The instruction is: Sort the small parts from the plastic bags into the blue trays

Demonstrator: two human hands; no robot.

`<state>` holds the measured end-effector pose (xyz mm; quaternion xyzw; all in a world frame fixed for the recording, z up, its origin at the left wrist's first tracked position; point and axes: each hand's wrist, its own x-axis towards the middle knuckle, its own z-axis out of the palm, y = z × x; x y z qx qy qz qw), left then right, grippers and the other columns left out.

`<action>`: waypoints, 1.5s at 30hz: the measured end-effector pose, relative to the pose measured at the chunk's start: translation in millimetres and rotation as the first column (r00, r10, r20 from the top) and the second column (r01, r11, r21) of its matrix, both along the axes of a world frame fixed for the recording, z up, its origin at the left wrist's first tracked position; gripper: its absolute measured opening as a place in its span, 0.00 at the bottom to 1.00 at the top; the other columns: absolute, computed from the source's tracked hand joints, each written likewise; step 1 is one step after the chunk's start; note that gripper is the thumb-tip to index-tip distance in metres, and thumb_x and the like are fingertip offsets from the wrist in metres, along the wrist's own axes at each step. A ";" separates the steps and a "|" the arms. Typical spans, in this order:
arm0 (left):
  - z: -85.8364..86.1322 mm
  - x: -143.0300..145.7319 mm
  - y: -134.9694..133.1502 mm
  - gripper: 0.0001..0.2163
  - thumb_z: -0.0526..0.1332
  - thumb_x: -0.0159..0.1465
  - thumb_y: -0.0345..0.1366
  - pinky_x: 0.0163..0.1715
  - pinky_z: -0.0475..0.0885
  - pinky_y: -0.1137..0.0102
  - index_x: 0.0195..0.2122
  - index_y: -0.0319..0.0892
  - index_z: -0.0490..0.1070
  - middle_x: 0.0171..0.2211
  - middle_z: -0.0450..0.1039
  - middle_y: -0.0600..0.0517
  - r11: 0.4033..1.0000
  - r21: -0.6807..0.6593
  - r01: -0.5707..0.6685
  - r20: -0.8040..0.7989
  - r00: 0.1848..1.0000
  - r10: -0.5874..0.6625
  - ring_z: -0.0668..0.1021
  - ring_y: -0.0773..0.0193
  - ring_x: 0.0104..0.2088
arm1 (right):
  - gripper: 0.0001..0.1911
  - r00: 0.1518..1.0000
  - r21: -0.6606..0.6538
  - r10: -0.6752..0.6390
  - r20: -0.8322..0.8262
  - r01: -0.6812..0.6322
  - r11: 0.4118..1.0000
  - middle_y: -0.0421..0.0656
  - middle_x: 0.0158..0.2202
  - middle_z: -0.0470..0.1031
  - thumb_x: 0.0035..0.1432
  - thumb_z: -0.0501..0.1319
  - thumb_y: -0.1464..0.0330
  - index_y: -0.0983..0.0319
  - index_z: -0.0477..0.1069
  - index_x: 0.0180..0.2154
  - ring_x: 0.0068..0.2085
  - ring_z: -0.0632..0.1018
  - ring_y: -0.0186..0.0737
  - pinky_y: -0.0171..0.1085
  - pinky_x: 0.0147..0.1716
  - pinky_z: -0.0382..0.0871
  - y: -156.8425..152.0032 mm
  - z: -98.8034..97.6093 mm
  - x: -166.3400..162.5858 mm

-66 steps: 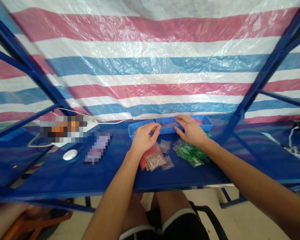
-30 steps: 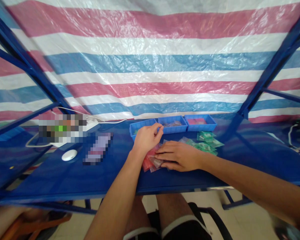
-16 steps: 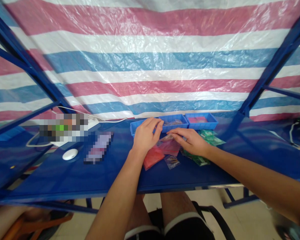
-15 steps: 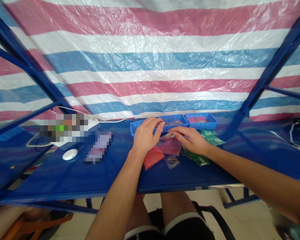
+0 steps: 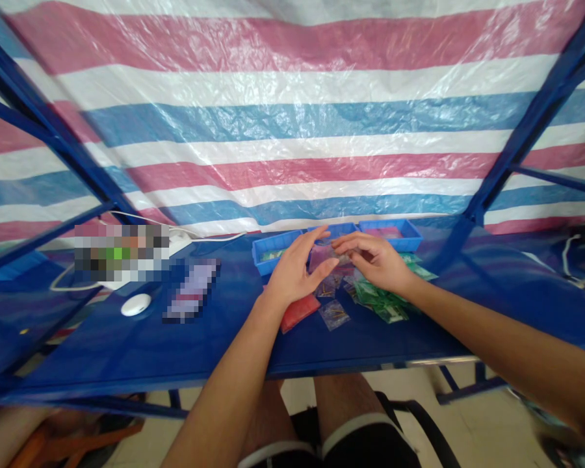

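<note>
Packets [image 5: 383, 302] of shiny green plastic lie below my camera, their pale marks too small for me to read, beside flat clear bags [image 5: 335, 315] holding thin golden pieces. I see the right hand [image 5: 377, 263] pinching a filmy pink bag [image 5: 320, 260] between the two hands, near blue plastic trays [image 5: 267, 267], while the left hand [image 5: 295, 273] spreads wide, its grip loose.

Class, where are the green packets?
In the head view, green packets lie right of centre, by the right hand, in front of the rightmost tray.
</note>
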<state>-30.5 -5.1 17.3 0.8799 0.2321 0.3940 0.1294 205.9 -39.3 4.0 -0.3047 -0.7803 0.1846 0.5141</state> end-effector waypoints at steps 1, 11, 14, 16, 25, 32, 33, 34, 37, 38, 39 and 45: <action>-1.1 -0.1 1.2 0.26 0.59 0.74 0.44 0.65 0.70 0.53 0.72 0.45 0.61 0.65 0.72 0.42 1.000 -0.019 -0.023 -0.011 1.000 0.022 0.75 0.50 0.64 | 0.15 1.000 0.021 0.014 0.020 -0.015 1.000 0.46 0.52 0.82 0.67 0.58 0.74 0.54 0.81 0.47 0.55 0.81 0.48 0.52 0.57 0.75 0.6 0.7 0.9; -1.0 3.9 8.6 0.09 0.64 0.71 0.38 0.49 0.76 0.61 0.48 0.44 0.79 0.44 0.81 0.47 0.995 -0.051 -0.089 0.038 0.995 0.091 0.81 0.57 0.45 | 0.14 0.994 -0.006 -0.104 -0.045 0.104 0.995 0.47 0.56 0.80 0.73 0.58 0.63 0.53 0.77 0.55 0.59 0.79 0.49 0.54 0.62 0.71 -0.9 4.6 0.7; -0.9 3.8 10.5 0.08 0.66 0.69 0.40 0.47 0.77 0.64 0.45 0.44 0.80 0.43 0.82 0.48 0.981 -0.167 -0.100 0.126 0.985 0.122 0.82 0.58 0.43 | 0.17 0.974 -0.194 -0.107 -0.201 0.068 0.979 0.46 0.54 0.82 0.73 0.59 0.55 0.53 0.75 0.57 0.56 0.81 0.49 0.50 0.58 0.75 -2.3 4.8 -1.7; -2.5 4.1 12.3 0.09 0.68 0.67 0.41 0.46 0.78 0.64 0.45 0.43 0.81 0.43 0.83 0.48 0.964 -0.257 -0.072 0.173 0.978 0.120 0.83 0.57 0.43 | 0.20 0.961 -0.259 -0.086 -0.262 0.016 0.966 0.45 0.53 0.82 0.68 0.65 0.52 0.52 0.75 0.56 0.54 0.82 0.49 0.48 0.56 0.77 -1.8 4.1 -2.8; -3.8 8.8 13.3 0.21 0.74 0.61 0.44 0.54 0.79 0.59 0.51 0.40 0.77 0.48 0.84 0.44 0.879 -0.458 0.132 0.321 0.947 0.025 0.85 0.53 0.49 | 0.21 0.971 -0.429 0.020 -0.239 -0.124 0.895 0.42 0.42 0.83 0.56 0.74 0.55 0.55 0.77 0.49 0.43 0.83 0.44 0.45 0.49 0.80 8.9 -9.6 -1.9; -11.5 5.6 19.5 0.25 0.74 0.61 0.45 0.45 0.81 0.61 0.56 0.42 0.75 0.48 0.84 0.44 0.873 -0.483 0.071 0.273 0.959 0.073 0.86 0.54 0.44 | 0.20 0.949 -0.443 -0.060 -0.309 -0.088 0.892 0.41 0.39 0.83 0.54 0.76 0.59 0.57 0.79 0.47 0.39 0.82 0.39 0.40 0.44 0.78 14.7 -11.0 0.6; -12.2 5.1 20.3 0.24 0.74 0.61 0.44 0.43 0.81 0.62 0.56 0.42 0.75 0.47 0.84 0.45 0.874 -0.483 0.061 0.272 0.959 0.084 0.86 0.55 0.42 | 0.21 0.942 -0.440 -0.082 -0.326 -0.075 0.895 0.41 0.39 0.83 0.53 0.77 0.59 0.57 0.79 0.48 0.39 0.83 0.39 0.40 0.44 0.78 15.0 -10.4 0.4; -12.4 4.7 20.5 0.23 0.73 0.62 0.44 0.42 0.81 0.62 0.56 0.42 0.75 0.46 0.84 0.45 0.874 -0.482 0.059 0.273 0.958 0.086 0.86 0.55 0.41 | 0.22 0.936 -0.438 -0.092 -0.340 -0.071 0.896 0.41 0.39 0.83 0.52 0.78 0.59 0.57 0.79 0.48 0.39 0.83 0.40 0.41 0.45 0.79 15.0 -9.6 0.1; -10.6 4.5 18.4 0.21 0.72 0.64 0.43 0.43 0.81 0.62 0.56 0.43 0.76 0.44 0.85 0.46 0.882 -0.467 0.071 0.267 0.962 0.064 0.86 0.56 0.41 | 0.23 0.941 -0.445 -0.060 -0.332 -0.100 0.890 0.42 0.43 0.84 0.53 0.77 0.58 0.56 0.79 0.48 0.44 0.83 0.43 0.43 0.49 0.79 12.8 -6.8 -1.4; -9.6 4.7 17.2 0.21 0.71 0.64 0.43 0.44 0.81 0.62 0.56 0.43 0.76 0.43 0.85 0.47 0.888 -0.454 0.071 0.257 0.965 0.054 0.86 0.56 0.41 | 0.21 0.947 -0.446 -0.045 -0.317 -0.106 0.889 0.43 0.44 0.84 0.54 0.76 0.56 0.56 0.80 0.47 0.45 0.83 0.44 0.44 0.49 0.79 11.8 -6.2 -1.6; -8.8 5.0 16.2 0.20 0.71 0.64 0.43 0.46 0.81 0.62 0.56 0.44 0.76 0.43 0.85 0.47 0.896 -0.439 0.068 0.242 0.969 0.045 0.86 0.56 0.42 | 0.19 0.953 -0.446 -0.039 -0.300 -0.105 0.889 0.43 0.44 0.84 0.56 0.75 0.55 0.56 0.80 0.46 0.44 0.83 0.44 0.44 0.48 0.79 10.9 -5.9 -1.7; -11.4 4.2 19.0 0.23 0.73 0.62 0.43 0.42 0.81 0.63 0.58 0.46 0.76 0.43 0.84 0.48 0.924 -0.382 -0.007 0.160 0.984 0.073 0.85 0.57 0.39 | 0.17 0.973 -0.455 -0.104 -0.205 -0.001 0.890 0.39 0.33 0.82 0.58 0.73 0.52 0.57 0.81 0.39 0.32 0.80 0.41 0.41 0.35 0.76 13.3 -11.4 1.8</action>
